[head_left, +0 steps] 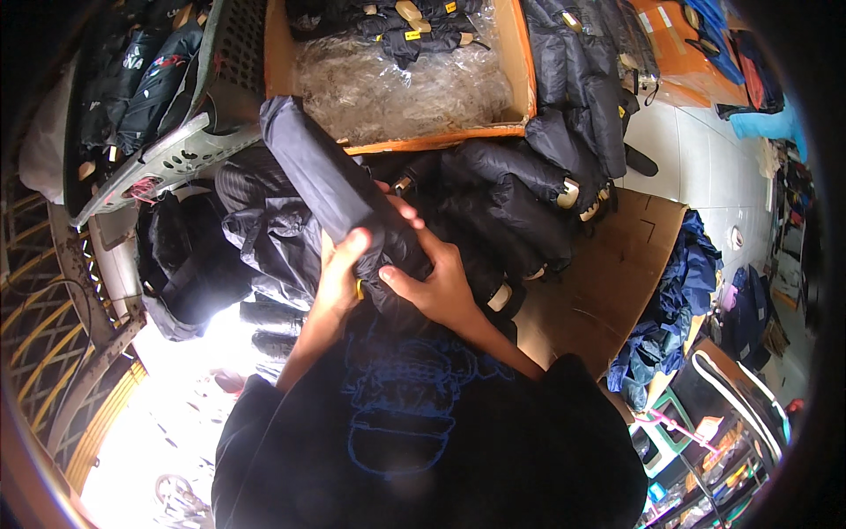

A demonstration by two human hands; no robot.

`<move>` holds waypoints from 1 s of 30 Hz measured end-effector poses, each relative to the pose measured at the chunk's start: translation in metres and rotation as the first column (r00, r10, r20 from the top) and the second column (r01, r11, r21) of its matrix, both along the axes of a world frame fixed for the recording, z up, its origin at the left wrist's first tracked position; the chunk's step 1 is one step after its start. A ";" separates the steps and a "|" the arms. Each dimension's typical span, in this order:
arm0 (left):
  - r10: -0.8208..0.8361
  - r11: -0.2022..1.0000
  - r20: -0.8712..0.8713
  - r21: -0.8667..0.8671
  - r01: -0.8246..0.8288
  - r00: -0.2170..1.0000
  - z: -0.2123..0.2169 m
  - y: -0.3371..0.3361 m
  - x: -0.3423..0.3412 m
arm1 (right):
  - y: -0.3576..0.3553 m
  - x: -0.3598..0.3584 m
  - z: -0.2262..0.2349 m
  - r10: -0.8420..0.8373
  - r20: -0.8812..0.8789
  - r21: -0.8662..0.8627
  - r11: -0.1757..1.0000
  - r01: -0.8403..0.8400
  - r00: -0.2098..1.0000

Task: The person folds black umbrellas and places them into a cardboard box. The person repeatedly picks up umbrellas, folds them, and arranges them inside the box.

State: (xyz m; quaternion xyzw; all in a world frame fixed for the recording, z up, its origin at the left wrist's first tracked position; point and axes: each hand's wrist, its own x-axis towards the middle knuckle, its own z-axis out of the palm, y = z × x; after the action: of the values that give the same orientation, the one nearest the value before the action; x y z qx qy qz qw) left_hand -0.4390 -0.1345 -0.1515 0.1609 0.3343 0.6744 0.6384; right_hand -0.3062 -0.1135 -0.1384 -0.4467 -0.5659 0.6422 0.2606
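Observation:
A folded black umbrella [319,167] lies slantwise between my two hands, its far end pointing up and left toward the open carton. My left hand [339,269] is closed round its near part from the left, thumb on top. From the right, my right hand [434,278] grips the loose dark fabric at the near end, with fingers partly hidden behind it. A small yellow bit shows beside my left palm. Just beyond my hands lies a pile of similar black folded umbrellas [507,212], several with pale wooden-looking handles.
Ahead stands an open orange-brown carton [531,70] with clear plastic and several umbrellas inside. A grey perforated crate [163,154] of umbrellas is at the left, above a black bag [189,264]. A cardboard flap [608,273] and blue fabric [674,304] lie at the right.

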 end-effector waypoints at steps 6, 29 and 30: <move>-0.024 0.990 -0.202 -0.143 -0.005 0.979 0.024 -0.002 0.020 | -0.003 0.003 0.001 -0.119 -0.070 0.020 0.993 0.121 0.990; -0.014 0.996 -0.388 0.077 0.048 0.922 0.029 0.005 0.026 | 0.004 0.004 0.014 -0.257 -0.232 -0.218 0.954 0.208 0.938; -0.019 0.992 -0.405 0.103 0.066 0.914 0.027 0.003 0.026 | 0.002 0.006 0.009 -0.249 -0.219 -0.186 0.960 0.210 0.944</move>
State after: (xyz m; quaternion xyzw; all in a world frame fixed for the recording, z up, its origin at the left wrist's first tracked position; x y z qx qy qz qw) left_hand -0.4129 -0.1310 -0.1248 0.3400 0.4159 0.6307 0.5600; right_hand -0.2997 -0.1114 -0.1294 -0.4480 -0.4208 0.7001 0.3635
